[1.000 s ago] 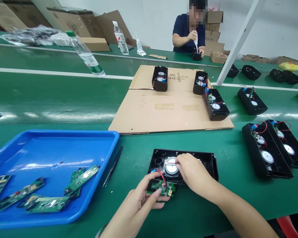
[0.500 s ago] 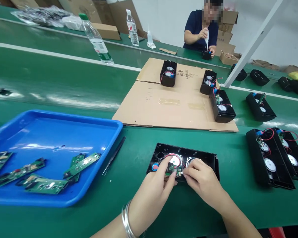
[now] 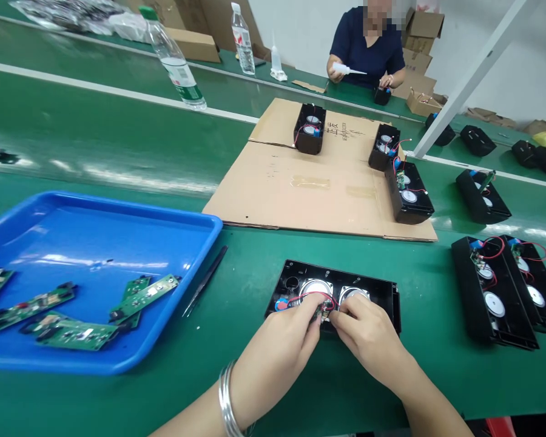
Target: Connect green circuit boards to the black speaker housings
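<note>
A black speaker housing (image 3: pixel 377 291) lies on the green table in front of me, with two round speakers, a blue-and-red round part (image 3: pixel 282 304) and red wires. My left hand (image 3: pixel 284 340), silver bangles at its wrist, pinches a small green circuit board (image 3: pixel 324 308) over the housing's front edge. Close against it, the fingers of my right hand (image 3: pixel 373 331) are pressed together at the board's right end. What the right fingertips hold is too small and covered to name.
A blue tray (image 3: pixel 118 367) with several circuit boards stands left, black tweezers (image 3: pixel 205 281) beside it. Behind lies a cardboard sheet (image 3: pixel 273 194) bearing housings. More housings (image 3: pixel 495 297) stand right. Across the table, a person (image 3: pixel 366 48) holds a white bottle (image 3: pixel 343 69).
My left hand has turned the board, so less of its face shows, and the red wire now runs across the left speaker. The person opposite has lifted the white bottle off a housing and tilted it sideways.
</note>
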`<state>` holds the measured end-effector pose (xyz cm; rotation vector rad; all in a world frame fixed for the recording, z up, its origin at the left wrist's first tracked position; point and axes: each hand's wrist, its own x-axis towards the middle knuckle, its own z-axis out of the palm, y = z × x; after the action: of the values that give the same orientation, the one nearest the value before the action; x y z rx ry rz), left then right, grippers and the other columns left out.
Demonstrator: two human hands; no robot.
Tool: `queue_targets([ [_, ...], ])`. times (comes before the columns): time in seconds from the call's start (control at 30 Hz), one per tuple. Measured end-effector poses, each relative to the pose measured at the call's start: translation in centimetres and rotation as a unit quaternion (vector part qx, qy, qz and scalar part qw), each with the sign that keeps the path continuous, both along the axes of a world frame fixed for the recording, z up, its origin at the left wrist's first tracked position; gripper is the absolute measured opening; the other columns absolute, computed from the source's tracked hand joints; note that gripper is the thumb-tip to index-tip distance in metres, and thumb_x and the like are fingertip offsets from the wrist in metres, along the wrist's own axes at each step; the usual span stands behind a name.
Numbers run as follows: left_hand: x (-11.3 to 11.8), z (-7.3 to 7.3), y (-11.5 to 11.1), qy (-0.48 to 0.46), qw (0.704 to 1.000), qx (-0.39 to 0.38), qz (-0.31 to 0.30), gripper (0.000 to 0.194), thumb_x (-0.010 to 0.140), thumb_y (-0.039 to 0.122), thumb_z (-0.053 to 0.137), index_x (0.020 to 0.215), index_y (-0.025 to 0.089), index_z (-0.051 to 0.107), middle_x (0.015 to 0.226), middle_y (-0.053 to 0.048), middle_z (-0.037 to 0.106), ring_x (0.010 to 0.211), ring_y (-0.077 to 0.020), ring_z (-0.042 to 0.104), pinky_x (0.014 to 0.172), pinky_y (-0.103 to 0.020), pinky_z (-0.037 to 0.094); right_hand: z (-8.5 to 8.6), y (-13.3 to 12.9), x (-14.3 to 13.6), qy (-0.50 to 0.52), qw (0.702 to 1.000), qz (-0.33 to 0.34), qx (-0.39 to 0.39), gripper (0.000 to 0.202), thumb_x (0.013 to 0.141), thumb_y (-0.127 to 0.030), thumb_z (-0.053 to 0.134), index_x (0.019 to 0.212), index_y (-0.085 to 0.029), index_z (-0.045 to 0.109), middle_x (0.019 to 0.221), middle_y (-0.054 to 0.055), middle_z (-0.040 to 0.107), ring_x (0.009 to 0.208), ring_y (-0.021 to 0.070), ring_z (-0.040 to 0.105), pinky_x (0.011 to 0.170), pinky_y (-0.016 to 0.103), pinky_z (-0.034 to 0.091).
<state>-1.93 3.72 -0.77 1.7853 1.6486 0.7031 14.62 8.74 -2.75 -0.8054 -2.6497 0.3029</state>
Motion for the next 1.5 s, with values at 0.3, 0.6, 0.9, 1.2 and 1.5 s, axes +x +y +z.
queue_targets([
  [0.3, 0.0, 0.0, 0.3, 0.005, 1.000, 0.001, -0.014, 0.027, 0.085, 0.015, 0.033, 0.104, 0.020, 0.052, 0.075, -0.003, 0.069, 0.062, -0.0199, 0.065, 0.055, -0.026, 0.044, -0.5, -0.4, -0.5, 0.018, 0.998, -0.007, 0.066, 0.034, 0.093, -0.013, 0.036, 0.068, -0.015, 0.059, 0.064, 0.003, 0.051, 0.059, 0.0137, 0.040, 0.052, 0.027, 0.030],
  [0.6, -0.7, 0.2, 0.3, -0.077, 0.996, -0.013, -0.051, 0.025, 0.084, 0.018, 0.035, 0.101, 0.024, 0.053, 0.083, -0.001, 0.069, 0.073, -0.0181, 0.065, 0.068, -0.027, 0.048, -0.7, -0.4, -0.2, 0.032, 0.998, -0.037, -0.030, 0.027, 0.094, -0.021, 0.038, 0.078, -0.016, 0.059, 0.067, 0.003, 0.053, 0.059, 0.0145, 0.048, 0.053, 0.027, 0.038],
  [0.9, -1.8, 0.2, 0.5, -0.075, 0.983, 0.029, -0.167, 0.027, 0.085, 0.011, 0.031, 0.094, 0.021, 0.054, 0.073, 0.000, 0.064, 0.065, -0.0145, 0.059, 0.060, -0.023, 0.043, 0.4, 0.3, 0.0, 0.055, 0.960, -0.089, -0.261, 0.020, 0.079, -0.014, 0.062, 0.098, -0.021, 0.061, 0.071, -0.002, 0.058, 0.062, 0.0117, 0.052, 0.055, 0.022, 0.043],
  [1.2, -1.3, -0.1, 0.2, -0.102, 0.986, -0.011, -0.133, 0.026, 0.087, 0.016, 0.030, 0.095, 0.022, 0.054, 0.068, 0.001, 0.062, 0.062, -0.0139, 0.059, 0.063, -0.023, 0.045, 0.3, 0.1, -0.4, 0.034, 0.973, -0.076, -0.215, 0.004, 0.081, -0.016, 0.061, 0.080, -0.019, 0.061, 0.068, -0.001, 0.058, 0.063, 0.0126, 0.053, 0.056, 0.023, 0.041],
  [1.5, -0.3, 0.6, 0.6, -0.190, 0.977, -0.084, 0.048, 0.021, 0.085, 0.029, 0.040, 0.102, 0.022, 0.050, 0.066, 0.001, 0.068, 0.063, -0.0183, 0.069, 0.059, -0.026, 0.053, 2.0, 2.4, 3.1, 0.071, 0.972, 0.001, -0.226, 0.024, 0.090, -0.009, 0.039, 0.092, -0.021, 0.059, 0.100, 0.005, 0.055, 0.092, 0.0148, 0.053, 0.080, 0.027, 0.046],
])
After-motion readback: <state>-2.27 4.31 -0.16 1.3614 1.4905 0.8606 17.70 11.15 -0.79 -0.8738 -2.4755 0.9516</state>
